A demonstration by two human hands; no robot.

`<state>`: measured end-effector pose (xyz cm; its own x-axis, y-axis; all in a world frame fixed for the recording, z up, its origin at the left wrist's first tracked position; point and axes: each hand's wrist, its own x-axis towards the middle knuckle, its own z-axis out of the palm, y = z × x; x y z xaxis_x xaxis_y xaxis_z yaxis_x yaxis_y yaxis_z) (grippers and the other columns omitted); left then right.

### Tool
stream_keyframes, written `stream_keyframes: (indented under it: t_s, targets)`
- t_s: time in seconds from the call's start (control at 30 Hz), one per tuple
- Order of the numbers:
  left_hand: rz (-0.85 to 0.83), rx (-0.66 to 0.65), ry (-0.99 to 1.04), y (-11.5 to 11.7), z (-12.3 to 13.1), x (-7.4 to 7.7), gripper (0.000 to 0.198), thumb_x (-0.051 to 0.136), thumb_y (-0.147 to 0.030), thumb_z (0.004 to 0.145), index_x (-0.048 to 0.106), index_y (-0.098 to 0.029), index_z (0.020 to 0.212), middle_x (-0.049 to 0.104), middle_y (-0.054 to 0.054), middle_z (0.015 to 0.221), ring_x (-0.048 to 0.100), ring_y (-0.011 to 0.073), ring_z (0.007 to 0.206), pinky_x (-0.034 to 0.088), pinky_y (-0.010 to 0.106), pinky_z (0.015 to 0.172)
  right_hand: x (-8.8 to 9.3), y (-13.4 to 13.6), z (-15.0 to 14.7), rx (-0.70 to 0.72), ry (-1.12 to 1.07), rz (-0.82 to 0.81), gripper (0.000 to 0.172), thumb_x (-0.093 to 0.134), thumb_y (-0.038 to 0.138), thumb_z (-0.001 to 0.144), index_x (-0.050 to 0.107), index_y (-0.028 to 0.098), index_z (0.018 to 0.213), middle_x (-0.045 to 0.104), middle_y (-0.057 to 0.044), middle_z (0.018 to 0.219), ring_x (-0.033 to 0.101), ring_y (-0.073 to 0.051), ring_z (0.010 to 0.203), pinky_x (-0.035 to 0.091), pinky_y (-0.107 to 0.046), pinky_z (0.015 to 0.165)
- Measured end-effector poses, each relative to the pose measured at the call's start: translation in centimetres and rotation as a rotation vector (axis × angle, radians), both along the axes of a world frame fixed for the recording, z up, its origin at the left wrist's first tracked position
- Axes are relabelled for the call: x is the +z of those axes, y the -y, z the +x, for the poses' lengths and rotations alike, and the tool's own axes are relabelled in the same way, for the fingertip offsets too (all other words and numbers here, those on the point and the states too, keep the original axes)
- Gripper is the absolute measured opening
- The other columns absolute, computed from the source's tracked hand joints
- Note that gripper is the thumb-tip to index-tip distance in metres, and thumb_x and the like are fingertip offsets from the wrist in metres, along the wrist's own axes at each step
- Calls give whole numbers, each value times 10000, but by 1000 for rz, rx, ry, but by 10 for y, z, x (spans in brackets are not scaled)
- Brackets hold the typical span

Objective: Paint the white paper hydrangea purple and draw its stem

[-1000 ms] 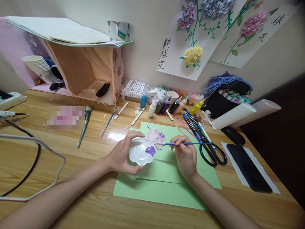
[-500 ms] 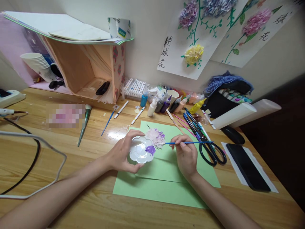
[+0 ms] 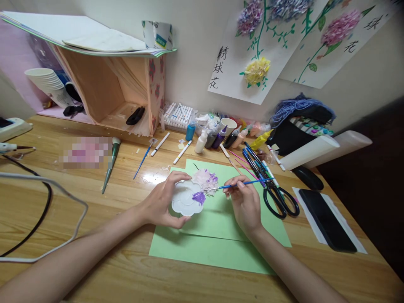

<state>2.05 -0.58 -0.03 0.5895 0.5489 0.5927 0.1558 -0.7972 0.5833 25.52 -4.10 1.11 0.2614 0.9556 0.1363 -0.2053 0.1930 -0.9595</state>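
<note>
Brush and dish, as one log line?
left hand: holds dish; right hand: holds brush; purple paint: in dish; flower: on green paper

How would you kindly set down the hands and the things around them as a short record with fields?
left hand: holds white palette
palette contents: purple paint
right hand: holds blue paintbrush
brush tip: near palette rim; contact unclear
flower: pale, purple patches, over green paper
beyond paper: paint bottles
far right: phone on white sheet
</note>
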Motion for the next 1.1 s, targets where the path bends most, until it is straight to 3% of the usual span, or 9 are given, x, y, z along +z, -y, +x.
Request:
stream_keyframes:
  t_s: [0.2,0.4,0.53,0.67,0.77,0.87,0.93,1.1]
  targets:
    - [9,-6,18,-1,1,1,838,722,-334,637,278,-238,1342,506,137,1202,545,332,1112,496,507,900,-2,-1,-1,-9,-1,-41,157,559,314,846,578,197,743,584,3,674,560,-123,571,433,-238,499]
    - [4,-15,39,1,0,2,855,726,-327,631,268,-237,1348,487,141,1194,527,339,1122,496,519,894,7,-1,4,-22,48,91,148,529,291,899,607,214,800,594,-3,744,576,-125,632,442,-247,541]
    - [16,-30,66,7,2,0,905,751,-391,603,257,-256,1350,490,146,1200,550,343,1103,520,511,864,31,-19,7,89,508,302,176,473,239,949,646,235,918,615,-30,833,578,-152,714,471,-293,623]
    - [86,-57,34,10,4,-3,947,753,-436,588,236,-262,1361,505,147,1209,578,336,1095,558,462,817,56,-62,-11,247,1052,650,211,457,160,942,621,242,1046,626,-71,957,595,-204,893,491,-351,756]
    - [144,-84,37,10,5,-5,949,745,-457,601,223,-250,1366,538,135,1176,587,331,1091,574,442,796,61,-97,-44,368,1448,827,227,417,116,942,617,184,1025,634,-112,955,565,-228,870,485,-358,735]
    - [170,-97,53,12,6,-6,964,744,-508,593,230,-242,1364,541,138,1176,610,324,1059,588,426,774,56,-124,-79,485,1844,852,258,376,62,929,624,130,957,630,-147,920,541,-250,833,458,-364,681]
    - [179,-94,50,13,8,-7,973,740,-547,593,230,-248,1366,539,135,1180,630,311,1025,596,414,764,52,-136,-98,535,1981,844,260,363,62,935,609,117,997,623,-153,944,539,-253,864,450,-358,677]
    - [251,-140,44,16,15,-16,987,706,-633,617,193,-245,1366,542,136,1153,665,284,936,608,378,708,40,-144,-127,599,2035,881,211,390,100,954,596,118,995,624,-140,972,542,-229,887,452,-333,694]
